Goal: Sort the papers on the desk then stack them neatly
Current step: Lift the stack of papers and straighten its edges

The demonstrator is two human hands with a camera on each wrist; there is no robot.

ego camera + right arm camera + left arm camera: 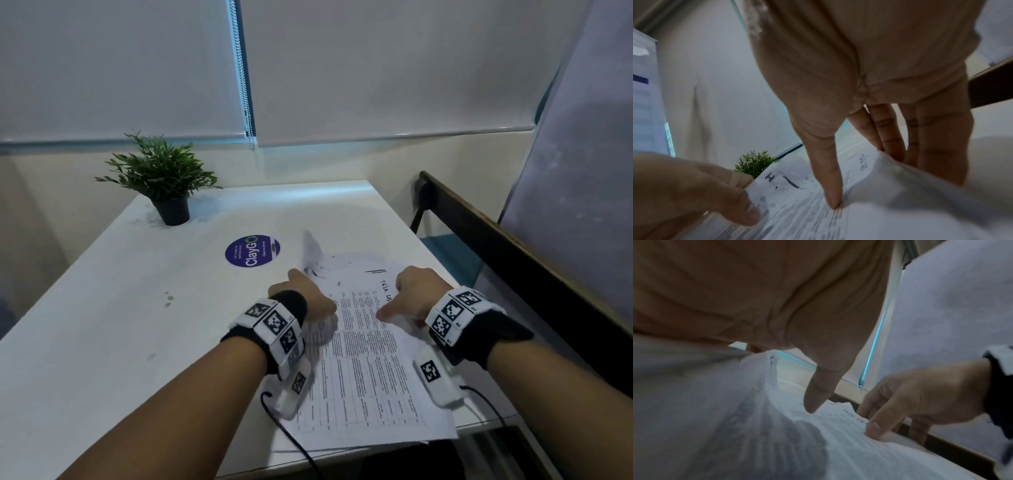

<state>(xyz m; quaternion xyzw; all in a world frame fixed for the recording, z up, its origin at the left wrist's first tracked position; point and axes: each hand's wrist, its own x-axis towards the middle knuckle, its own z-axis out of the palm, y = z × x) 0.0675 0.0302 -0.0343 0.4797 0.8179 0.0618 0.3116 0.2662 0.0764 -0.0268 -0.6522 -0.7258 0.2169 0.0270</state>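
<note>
1. At the left edge of the papers [359,359], the left hand [305,298] has its fingers curled round a lifted sheet [311,251]; that sheet stands up at 12 o'clock from the knuckles and is blurred. In the left wrist view the thumb [818,395] points down onto the printed page.
2. On the right edge, the right hand [411,294] pinches the pile: its thumb [830,186] presses on top of the printed page, and the other fingers [888,129], close together, go down behind the raised paper edge at 3 o'clock from the thumb.
3. Both hands are palm-down, knuckles up, with the two thumbs pointing toward each other across the top sheet.
4. Both wrists carry black bands with white marker blocks; the forearms come in from 6 o'clock, and a cable [291,435] trails from the left wrist over the desk's near edge.
5. The papers lie near the desk's [120,325] right near corner, the top one a printed table with handwriting at its far end.
6. A round purple sticker [252,250] lies at 11 o'clock from the pile, just beside the lifted sheet.
7. A potted plant [164,178] stands farther off at 10 o'clock, near the wall.
</note>
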